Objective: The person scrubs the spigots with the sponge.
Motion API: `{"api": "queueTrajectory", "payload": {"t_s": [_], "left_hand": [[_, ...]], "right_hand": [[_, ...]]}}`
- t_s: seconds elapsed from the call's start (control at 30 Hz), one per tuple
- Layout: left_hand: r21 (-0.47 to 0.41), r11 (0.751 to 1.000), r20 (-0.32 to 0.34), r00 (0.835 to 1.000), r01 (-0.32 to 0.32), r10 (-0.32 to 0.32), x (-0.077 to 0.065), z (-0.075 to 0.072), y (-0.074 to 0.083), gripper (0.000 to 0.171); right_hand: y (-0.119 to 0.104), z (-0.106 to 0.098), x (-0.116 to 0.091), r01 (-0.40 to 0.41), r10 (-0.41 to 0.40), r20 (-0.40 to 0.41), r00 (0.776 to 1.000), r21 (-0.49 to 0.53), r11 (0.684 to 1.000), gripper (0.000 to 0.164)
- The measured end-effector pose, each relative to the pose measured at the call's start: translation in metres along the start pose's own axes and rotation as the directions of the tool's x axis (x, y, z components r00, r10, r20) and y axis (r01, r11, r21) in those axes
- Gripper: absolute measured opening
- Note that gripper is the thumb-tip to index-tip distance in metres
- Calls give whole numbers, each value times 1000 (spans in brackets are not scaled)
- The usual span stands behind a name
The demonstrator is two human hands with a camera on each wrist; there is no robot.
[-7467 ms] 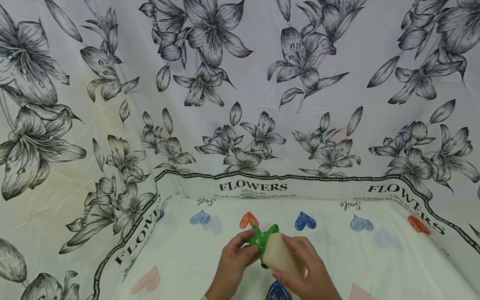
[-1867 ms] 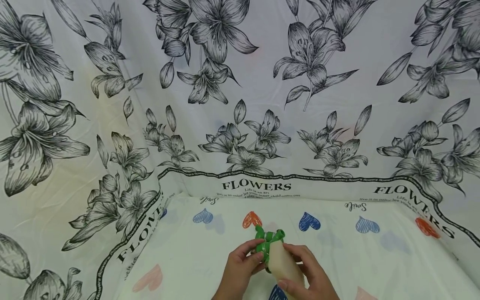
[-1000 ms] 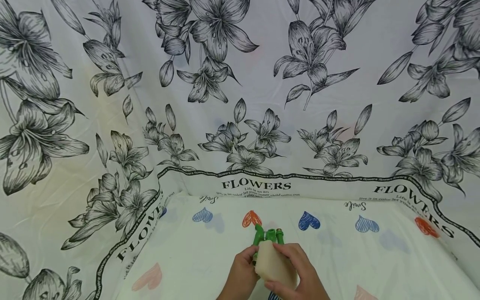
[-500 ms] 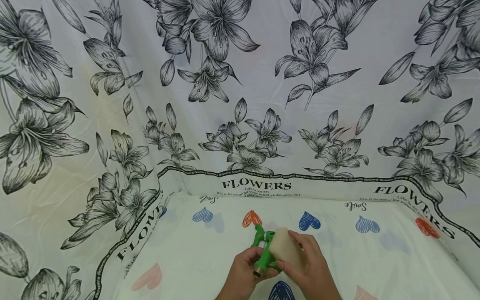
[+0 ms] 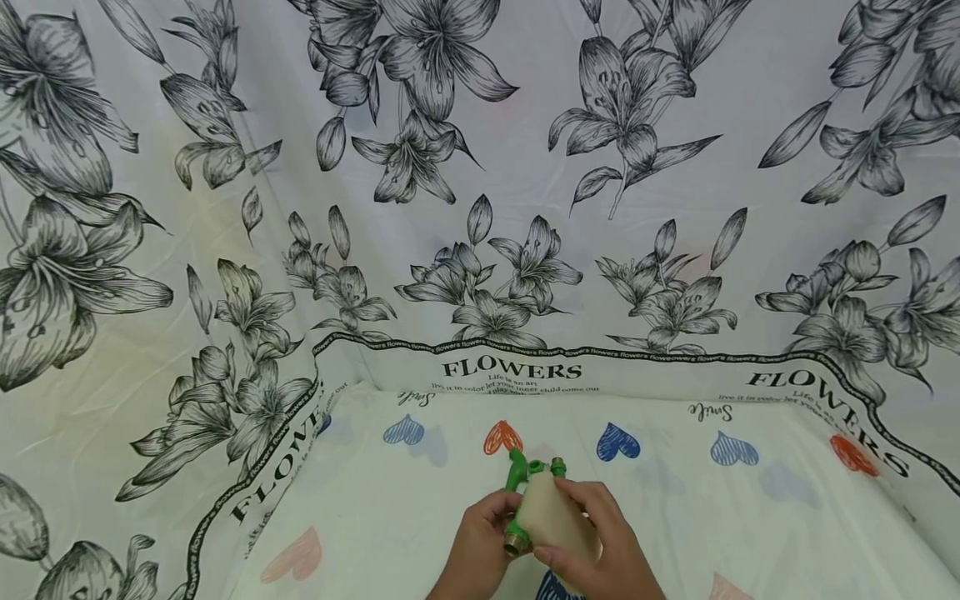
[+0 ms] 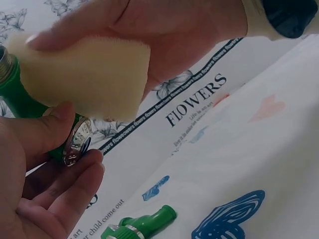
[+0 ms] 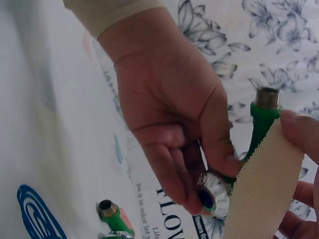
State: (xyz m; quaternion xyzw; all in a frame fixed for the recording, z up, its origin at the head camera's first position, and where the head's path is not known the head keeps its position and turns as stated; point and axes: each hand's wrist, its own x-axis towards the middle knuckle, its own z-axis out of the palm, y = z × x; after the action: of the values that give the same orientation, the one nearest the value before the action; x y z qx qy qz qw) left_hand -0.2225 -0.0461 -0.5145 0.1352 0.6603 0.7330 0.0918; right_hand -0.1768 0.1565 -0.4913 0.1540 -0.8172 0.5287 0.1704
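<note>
Between thumb and fingers my left hand (image 5: 478,537) pinches a green tap (image 5: 515,475) with a brass threaded end and a silvery ribbed collar (image 6: 78,141). My right hand (image 5: 603,533) grips a thick beige sponge (image 5: 551,515) by its sides. The sponge lies against the tap's body and covers its middle in the head view. In the right wrist view the tap's threaded end (image 7: 267,97) sticks up past the sponge, and my left fingers curl near the collar. Another green outlet of the tap (image 6: 158,217) shows low in the left wrist view.
Under the hands is a white cloth (image 5: 390,517) printed with hearts. A white curtain (image 5: 525,142) with black lily prints and "FLOWERS" lettering stands behind and wraps round the left side.
Over these seconds the tap has been turned in my left hand, its threaded end now facing me. In the last half second the sponge has swung left and lower across the tap.
</note>
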Motion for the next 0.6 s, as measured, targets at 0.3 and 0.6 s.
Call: {"api": "queueTrajectory", "payload": {"t_s": [0.3,0.6], "left_hand": [[73,997,-53,998,-20,24,1,-2,-2,40],[5,999,-25,999,32,-32,-1,2,-2,36]], "right_hand": [[-5,1,-6,104,-108,72,991,53,993,70],[16,-1,-1,249,-248,40,968,-14,968,78]]}}
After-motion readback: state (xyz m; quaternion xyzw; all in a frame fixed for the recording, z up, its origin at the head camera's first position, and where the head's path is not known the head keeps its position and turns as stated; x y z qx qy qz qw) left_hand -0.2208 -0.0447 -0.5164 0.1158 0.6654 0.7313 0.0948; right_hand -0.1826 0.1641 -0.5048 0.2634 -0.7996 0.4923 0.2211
